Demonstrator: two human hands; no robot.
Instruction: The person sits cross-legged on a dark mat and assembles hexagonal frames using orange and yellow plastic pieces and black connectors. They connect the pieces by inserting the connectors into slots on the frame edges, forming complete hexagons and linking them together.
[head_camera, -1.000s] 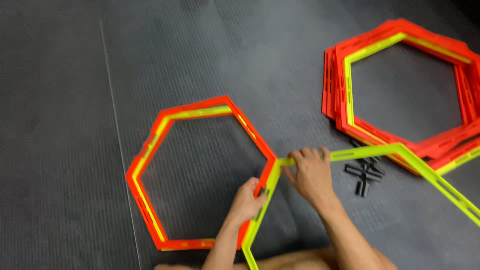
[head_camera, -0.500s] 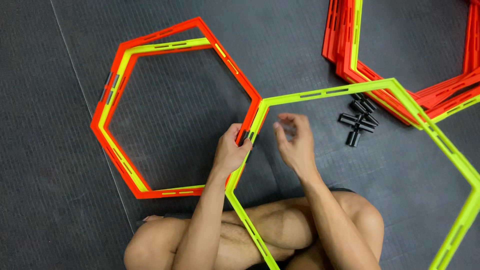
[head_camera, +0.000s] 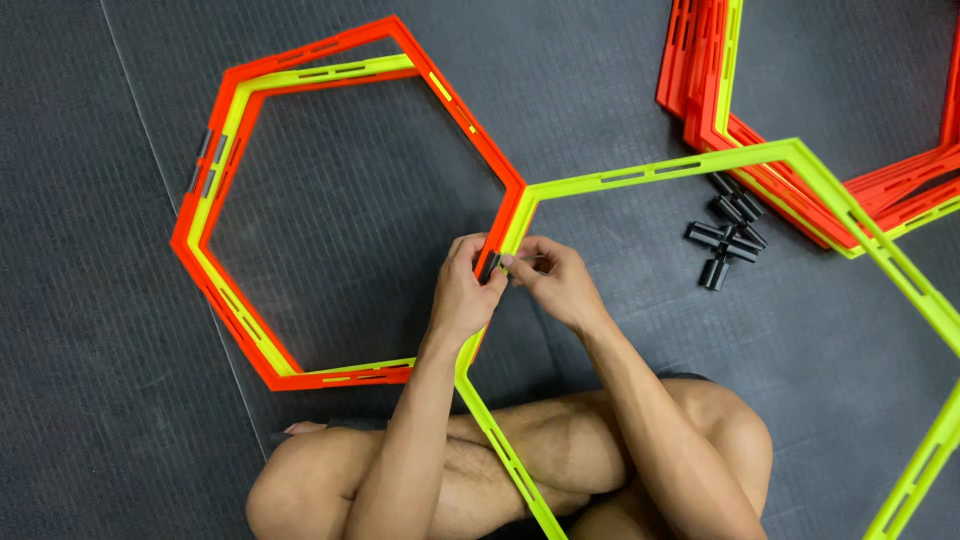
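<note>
An orange hexagon ring (head_camera: 455, 105) with a yellow-green ring stacked on it lies on the dark mat at the left. A second yellow-green hexagon ring (head_camera: 660, 170) lies to its right, edge to edge with it. Both hands meet at that shared edge. My left hand (head_camera: 465, 290) and my right hand (head_camera: 550, 280) pinch a small black clip (head_camera: 490, 266) that sits across the two rings' touching sides.
Several loose black clips (head_camera: 725, 240) lie on the mat to the right of my hands. A stack of orange and yellow-green hexagon rings (head_camera: 700, 90) sits at the top right. My crossed legs (head_camera: 560, 440) are at the bottom.
My hands have closed in together on the seam between the two rings, with the black clip now between their fingers. The view has shifted slightly.
</note>
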